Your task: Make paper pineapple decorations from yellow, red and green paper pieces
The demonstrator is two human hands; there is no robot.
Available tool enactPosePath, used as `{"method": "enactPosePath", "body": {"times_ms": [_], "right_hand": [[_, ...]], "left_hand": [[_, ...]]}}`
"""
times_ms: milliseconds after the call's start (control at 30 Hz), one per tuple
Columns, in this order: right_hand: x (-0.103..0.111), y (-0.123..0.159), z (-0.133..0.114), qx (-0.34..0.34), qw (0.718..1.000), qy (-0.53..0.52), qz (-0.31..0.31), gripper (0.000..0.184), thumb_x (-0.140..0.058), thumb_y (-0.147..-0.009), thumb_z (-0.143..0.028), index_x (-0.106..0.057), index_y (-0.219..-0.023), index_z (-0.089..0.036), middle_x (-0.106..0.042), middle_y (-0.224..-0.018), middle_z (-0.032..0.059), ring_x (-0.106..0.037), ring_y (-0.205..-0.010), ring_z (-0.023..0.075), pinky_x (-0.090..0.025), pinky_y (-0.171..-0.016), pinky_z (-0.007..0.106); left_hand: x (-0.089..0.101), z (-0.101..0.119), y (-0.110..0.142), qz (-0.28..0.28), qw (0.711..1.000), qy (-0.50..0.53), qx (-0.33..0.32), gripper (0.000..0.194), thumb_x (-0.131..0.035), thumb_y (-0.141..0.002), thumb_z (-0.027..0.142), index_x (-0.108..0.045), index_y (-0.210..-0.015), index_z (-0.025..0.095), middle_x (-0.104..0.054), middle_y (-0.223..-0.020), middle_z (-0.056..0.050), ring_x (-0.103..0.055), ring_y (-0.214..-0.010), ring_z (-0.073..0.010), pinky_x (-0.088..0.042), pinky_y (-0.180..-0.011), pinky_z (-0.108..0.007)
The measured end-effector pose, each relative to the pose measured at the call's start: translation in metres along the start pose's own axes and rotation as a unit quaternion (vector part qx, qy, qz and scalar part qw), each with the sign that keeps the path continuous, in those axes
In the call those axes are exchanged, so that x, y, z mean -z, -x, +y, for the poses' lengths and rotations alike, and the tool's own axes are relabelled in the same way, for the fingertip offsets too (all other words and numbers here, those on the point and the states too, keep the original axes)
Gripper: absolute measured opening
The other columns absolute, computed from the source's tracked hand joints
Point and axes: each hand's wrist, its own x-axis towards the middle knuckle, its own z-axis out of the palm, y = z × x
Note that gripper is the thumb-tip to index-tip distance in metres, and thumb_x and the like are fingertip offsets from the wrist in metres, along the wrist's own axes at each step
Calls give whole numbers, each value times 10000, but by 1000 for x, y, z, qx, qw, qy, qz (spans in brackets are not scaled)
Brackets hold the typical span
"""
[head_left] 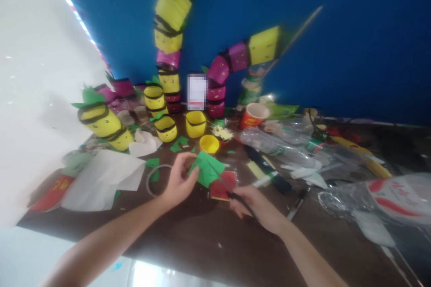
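Note:
Between the thumb and fingers of my left hand (182, 177) is a square piece of green paper (209, 168), with faint lines marked on it. My right hand (252, 204) is closed around the dark handle of a pair of scissors (235, 196). The scissor blades point up and left and reach over the green paper; whether they are cutting into it I cannot tell. Beneath the paper's right corner lies a red square pad (225, 184). Just beyond the hands stands a small yellow cup (209, 144). A clear ring (158, 179) lies left of my left hand.
Yellow and magenta cups with faces (170, 81) are stacked along the blue wall. White paper (104, 181) lies left. A red paper cup (255, 115), a marker (265, 179), clear plastic bottles (279, 145) and a large labelled bottle (397, 199) crowd the right of the brown table (202, 242).

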Motion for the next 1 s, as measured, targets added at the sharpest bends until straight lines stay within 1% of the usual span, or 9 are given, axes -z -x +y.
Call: {"method": "enactPosePath", "body": {"times_ms": [167,367,567,733,900,1000], "right_hand": [[0,1,0,13,1000,1,-4,368,-513,-763,-445,-561,-568,-136,-498,-463,-19,-411,-445,78,-266,-447,207],[2,0,1,12,1000,3,-13,366,-504,-773,-433,-558,-563,-137,-486,-456,-24,-407,-438,77,-275,-454,209],[2,0,0,-2,1000,14,-16,353,-529,-758,-421,-543,-544,-140,-479,-443,-25,-404,-438,77,-280,-457,209],[3,0,0,-14,1000,5,-19,334,-550,-740,-419,-559,-566,-134,-477,-439,-28,-407,-430,77,-284,-461,208],[3,1,0,-39,999,-9,-23,390,-549,-723,-480,-548,-539,-135,-486,-453,-17,-412,-432,80,-268,-443,205],[4,0,3,-40,999,-9,-24,397,-569,-711,-490,-548,-535,-135,-484,-448,-19,-411,-428,76,-272,-440,203]], "left_hand": [[0,-2,0,9,1000,-2,-4,237,-534,-820,248,-468,-1042,196,-548,-929,-47,-564,-813,-133,-475,-693,-244],[1,0,-2,20,999,-27,-2,194,-512,-839,256,-483,-1019,191,-539,-947,-54,-549,-811,-129,-459,-688,-234],[2,-2,-3,23,999,-28,-3,195,-513,-840,259,-487,-1019,188,-533,-973,-60,-540,-816,-128,-450,-696,-231],[2,-3,-3,24,999,-22,-3,194,-515,-841,261,-485,-1016,184,-534,-964,-58,-540,-787,-118,-449,-680,-226],[1,-1,-4,26,1000,-7,4,193,-522,-838,261,-470,-1009,186,-542,-943,-54,-548,-788,-120,-456,-691,-233],[0,0,-4,27,1000,-4,6,189,-524,-836,261,-470,-1001,187,-543,-943,-54,-549,-779,-117,-459,-687,-232]]}}
